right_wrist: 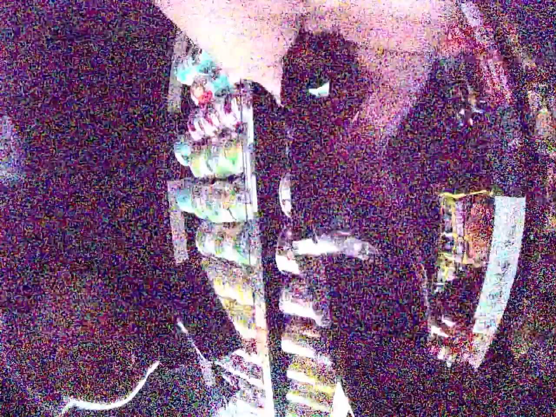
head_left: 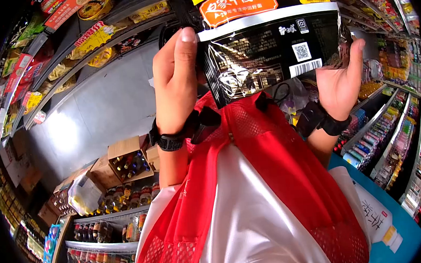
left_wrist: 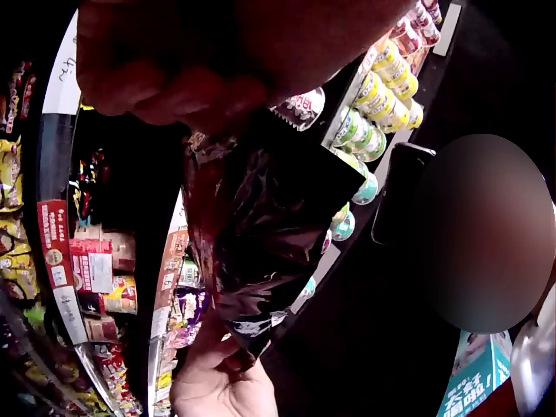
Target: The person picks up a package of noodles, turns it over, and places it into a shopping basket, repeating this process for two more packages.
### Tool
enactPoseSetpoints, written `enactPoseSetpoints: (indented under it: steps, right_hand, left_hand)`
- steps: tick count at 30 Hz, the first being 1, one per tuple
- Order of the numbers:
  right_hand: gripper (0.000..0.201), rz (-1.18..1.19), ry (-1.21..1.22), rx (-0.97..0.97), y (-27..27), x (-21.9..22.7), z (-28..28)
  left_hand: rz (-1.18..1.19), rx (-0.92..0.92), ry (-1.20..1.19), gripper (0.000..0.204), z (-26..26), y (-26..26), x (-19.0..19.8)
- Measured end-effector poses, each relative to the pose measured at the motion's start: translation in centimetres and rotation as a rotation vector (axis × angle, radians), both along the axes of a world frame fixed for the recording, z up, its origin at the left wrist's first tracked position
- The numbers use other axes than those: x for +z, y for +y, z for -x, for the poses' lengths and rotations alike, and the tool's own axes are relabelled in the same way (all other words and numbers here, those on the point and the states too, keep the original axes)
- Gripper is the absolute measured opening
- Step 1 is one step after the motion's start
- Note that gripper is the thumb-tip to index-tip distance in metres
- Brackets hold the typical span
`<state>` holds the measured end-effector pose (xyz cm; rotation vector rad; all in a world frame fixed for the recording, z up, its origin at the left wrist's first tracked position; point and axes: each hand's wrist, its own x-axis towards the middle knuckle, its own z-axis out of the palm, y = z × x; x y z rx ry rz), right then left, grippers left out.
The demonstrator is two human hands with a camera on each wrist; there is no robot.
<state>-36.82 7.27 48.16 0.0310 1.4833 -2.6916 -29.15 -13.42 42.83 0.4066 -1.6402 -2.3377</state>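
The left hand point(head_left: 176, 82) is raised upright, fingers clamped on one side of the black packet point(head_left: 268, 52). The right hand point(head_left: 338, 89) supports its opposite side, thumb upward; its finger closure cannot be determined.

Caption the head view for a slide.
Left hand and right hand hold up a glossy black packet among stocked shop shelves.

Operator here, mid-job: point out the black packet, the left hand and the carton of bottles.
Black packet point(head_left: 257, 61): head view, front face, below the white stripe.
Left hand point(head_left: 176, 84): head view, below the thumb.
Carton point(head_left: 122, 147): head view, upper cardboard flap.
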Motion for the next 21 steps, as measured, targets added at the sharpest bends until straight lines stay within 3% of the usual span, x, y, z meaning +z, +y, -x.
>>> enactPoseSetpoints:
  steps: [4,5,8,10,13,17,19,21]
  right_hand:
    - [0.047,-0.100,-0.023,-0.119,0.2,0.1,0.7]
    - [0.046,-0.021,-0.031,-0.079,1.2,-0.2,1.2]
    - [0.040,-0.219,0.199,-0.120,3.4,-0.1,2.0]
    - [0.040,-0.302,0.218,-0.155,4.6,-0.3,2.4]
    - [0.040,-0.331,0.208,-0.177,5.8,-0.8,2.8]
    - [0.041,-0.319,0.153,-0.199,5.4,-1.4,2.8]
    - [0.043,-0.250,0.113,-0.167,4.8,-1.7,2.7]
    - [0.043,-0.085,0.009,-0.110,4.1,-2.3,2.7]
  left_hand:
    - [-0.038,-0.119,0.078,0.032,0.5,-0.9,-1.6]
    - [-0.080,-0.184,0.115,0.031,0.7,-1.3,-2.0]
    - [-0.032,-0.008,0.152,0.026,0.0,-4.0,-3.9]
    - [-0.075,0.106,0.136,0.028,-0.6,-5.2,-4.2]
    - [-0.141,0.099,0.190,0.026,-0.7,-6.2,-5.7]
    - [-0.215,0.040,0.076,0.029,0.4,-4.0,-5.6]
    - [-0.203,-0.104,0.045,0.030,1.6,-2.3,-5.3]
    - [-0.354,-0.216,-0.001,0.030,2.9,0.4,-5.5]
